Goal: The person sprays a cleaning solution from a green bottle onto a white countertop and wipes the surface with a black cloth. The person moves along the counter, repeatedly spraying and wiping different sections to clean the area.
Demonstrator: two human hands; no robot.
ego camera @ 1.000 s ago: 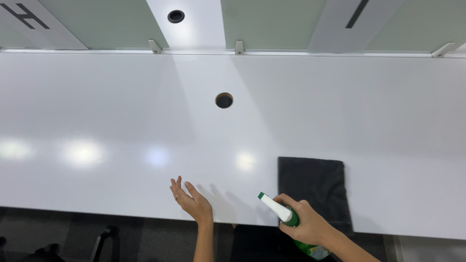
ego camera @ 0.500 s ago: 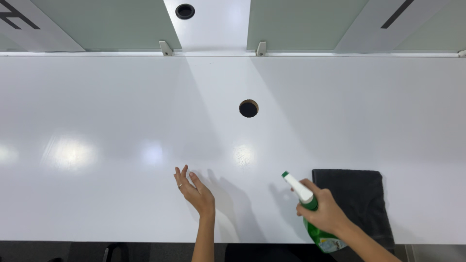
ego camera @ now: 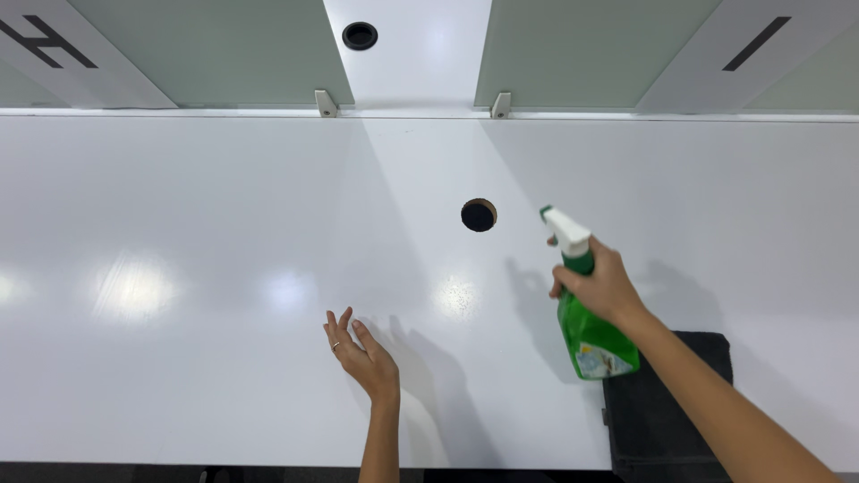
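Note:
My right hand (ego camera: 601, 283) grips a green spray bottle (ego camera: 592, 333) by its neck, holding it above the white desk (ego camera: 179, 268). Its white nozzle (ego camera: 564, 230) points left, towards the round cable hole (ego camera: 478, 216). My left hand (ego camera: 362, 355) hovers open over the desk's near edge, palm turned up, fingers apart, with a ring on one finger; it holds nothing. A dark cloth (ego camera: 667, 411) lies flat on the desk just below and right of the bottle, partly under my right forearm.
Frosted green divider panels (ego camera: 215, 54) stand along the desk's far edge, held by small white brackets (ego camera: 327, 103). A second round hole (ego camera: 359, 36) sits in the white strip beyond. The desk's near edge runs along the bottom of the view.
My right hand has lifted the spray bottle up and forward over the desk, away from the cloth. The view has shifted, and my left hand stays open near the front edge.

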